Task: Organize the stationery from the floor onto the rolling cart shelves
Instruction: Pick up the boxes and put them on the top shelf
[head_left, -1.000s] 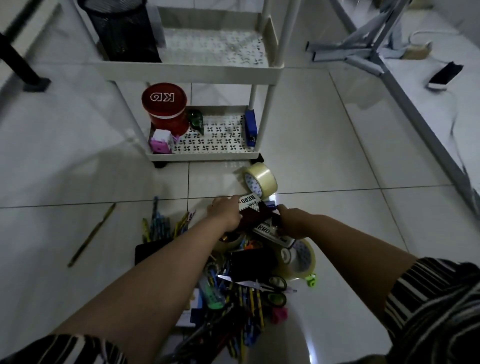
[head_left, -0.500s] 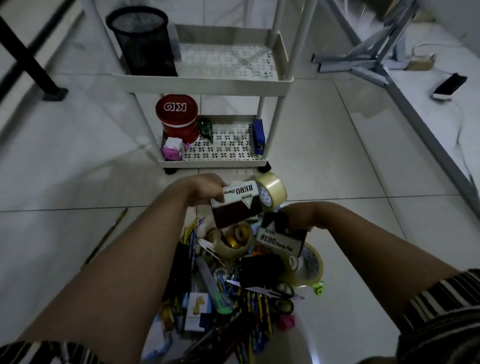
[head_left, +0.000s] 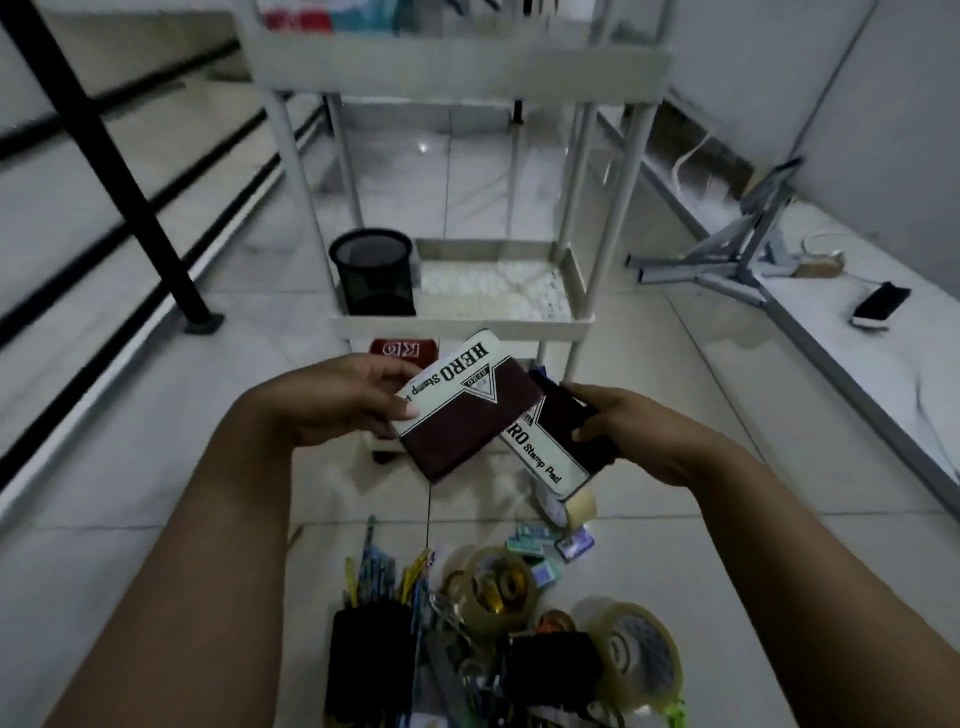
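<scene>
the left hand (head_left: 332, 397) grips a hero stamp pad (head_left: 467, 410); the right hand (head_left: 626, 428) grasps a second stamp pad (head_left: 550, 457), both held just in front of the rolling cart (head_left: 462, 322). a mesh pen cup (head_left: 374, 273) already stands on the middle shelf and a red tin (head_left: 402, 348) below. much is left: tape rolls (head_left: 493, 587), pens (head_left: 384, 571) and staple boxes (head_left: 530, 538) lie near on the floor.

The cart's (head_left: 457, 67) top shelf is cut off by the upper edge; the stamp pads (head_left: 462, 410) hide most of the red tin (head_left: 401, 347).
</scene>
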